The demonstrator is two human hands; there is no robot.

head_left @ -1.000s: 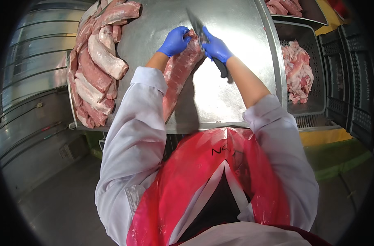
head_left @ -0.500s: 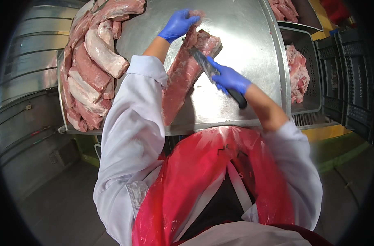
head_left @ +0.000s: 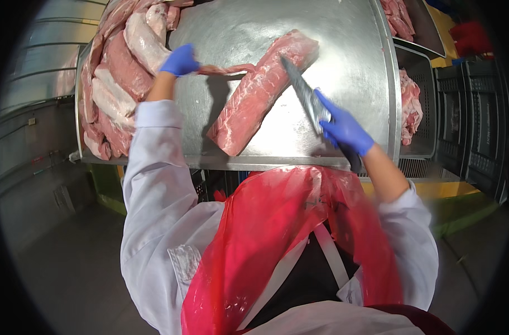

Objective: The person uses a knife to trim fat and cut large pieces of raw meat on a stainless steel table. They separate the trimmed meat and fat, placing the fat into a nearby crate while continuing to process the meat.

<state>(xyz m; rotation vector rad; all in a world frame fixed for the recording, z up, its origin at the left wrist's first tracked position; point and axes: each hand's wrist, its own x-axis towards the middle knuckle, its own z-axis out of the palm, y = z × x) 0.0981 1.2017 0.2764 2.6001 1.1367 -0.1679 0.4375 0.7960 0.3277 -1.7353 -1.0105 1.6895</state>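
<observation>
Gloved hands at a metal work table [head_left: 360,78], seen from above. The left hand [head_left: 180,61], in a blue glove, is closed in a fist about one end of a thin meat strip [head_left: 225,70], which runs rightward to meet the upper left side of a long, pink loin of meat [head_left: 263,94]; whether the two are joined there cannot be told for certain. The loin lies obliquely on the middle of the table, its lower end toward the person, near the front edge, its upper end pointing to the right. The right hand [head_left: 345,128], likewise gloved, grips a knife [head_left: 301,86] by its dark handle; the blade slants up and to the left, its tip over the loin, contact being indeterminable. At left, a pile of meat pieces [head_left: 130,67] occupies the table's margin; at right, pale pink trimmings [head_left: 411,111] lie in a dark perforated crate [head_left: 427,100]
</observation>
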